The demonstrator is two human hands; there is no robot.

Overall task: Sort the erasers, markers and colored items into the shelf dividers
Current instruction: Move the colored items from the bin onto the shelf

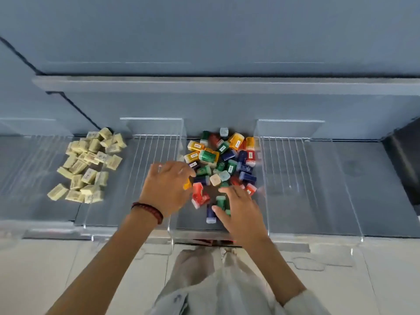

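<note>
Both palm-down: L hand [167, 185], R hand [241, 211]

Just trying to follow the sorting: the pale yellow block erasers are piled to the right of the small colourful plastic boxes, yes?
No. The head view shows the pale yellow block erasers piled to the left of the small colourful plastic boxes.

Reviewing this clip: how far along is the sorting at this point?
Done: the cream erasers sit piled together at the left. In hand: both hands are in the mixed colored pile in the middle bay; the left hand covers an orange piece, the right hand touches a green piece. Left: the colors lie unsorted together, and no markers are in view.
</note>
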